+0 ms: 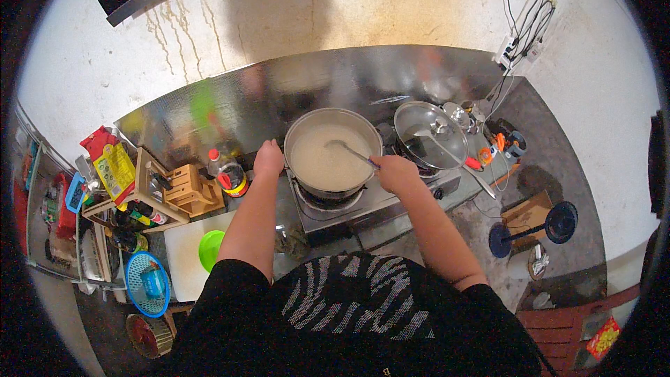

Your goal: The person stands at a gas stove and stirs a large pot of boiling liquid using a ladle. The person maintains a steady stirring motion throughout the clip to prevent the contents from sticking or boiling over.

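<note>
A wide metal pot of cloudy, pale liquid sits over the left burner of a gas stove. My right hand grips the handle of a metal ladle, whose head dips into the liquid near the pot's middle. At the pot's left rim is my left hand, fingers curled where a side handle would be. That handle is hidden by the hand, so the hold itself does not show.
On the right burner stands a pan under a glass lid; its long handle juts forward right. Left of my left arm are a red-capped bottle, a wooden knife block, a cutting board and a green bowl.
</note>
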Motion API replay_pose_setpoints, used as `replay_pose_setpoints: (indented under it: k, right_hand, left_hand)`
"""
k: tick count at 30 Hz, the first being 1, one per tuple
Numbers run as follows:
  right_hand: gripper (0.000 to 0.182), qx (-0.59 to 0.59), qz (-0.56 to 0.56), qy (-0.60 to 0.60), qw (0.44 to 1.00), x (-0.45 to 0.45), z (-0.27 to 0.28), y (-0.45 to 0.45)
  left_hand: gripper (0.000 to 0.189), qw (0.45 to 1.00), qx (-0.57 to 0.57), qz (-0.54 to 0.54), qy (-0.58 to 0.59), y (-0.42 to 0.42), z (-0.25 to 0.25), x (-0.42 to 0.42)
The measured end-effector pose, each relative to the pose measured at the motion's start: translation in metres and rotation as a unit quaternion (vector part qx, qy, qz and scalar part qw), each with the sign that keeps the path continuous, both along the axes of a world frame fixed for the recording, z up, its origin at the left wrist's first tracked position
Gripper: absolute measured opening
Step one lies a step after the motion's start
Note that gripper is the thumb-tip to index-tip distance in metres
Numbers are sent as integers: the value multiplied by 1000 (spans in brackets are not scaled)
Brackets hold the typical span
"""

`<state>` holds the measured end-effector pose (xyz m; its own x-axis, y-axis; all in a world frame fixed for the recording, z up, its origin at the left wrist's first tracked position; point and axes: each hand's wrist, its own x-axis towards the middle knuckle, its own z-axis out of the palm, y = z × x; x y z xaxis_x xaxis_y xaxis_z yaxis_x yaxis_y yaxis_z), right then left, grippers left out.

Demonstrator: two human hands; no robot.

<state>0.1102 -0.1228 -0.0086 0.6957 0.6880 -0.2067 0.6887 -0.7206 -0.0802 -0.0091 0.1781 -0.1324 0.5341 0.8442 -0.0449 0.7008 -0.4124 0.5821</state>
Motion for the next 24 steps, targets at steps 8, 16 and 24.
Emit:
replay_pose_setpoints:
  k: [8, 16, 24]
  right_hand:
    - [41, 22, -38, 30, 999, -2, -15, -4]
    - [37, -21, 17, 28, 999, -11, 19, -12]
    - [26, -40, 57, 4, 998, -23, 40, -24]
  left_hand:
    - [45, 1000, -15, 9, 6, -6, 8, 3]
    - [46, 999, 38, -14, 4, 11, -21, 3]
    - [45, 1000, -9, 5, -4, -3, 4, 0]
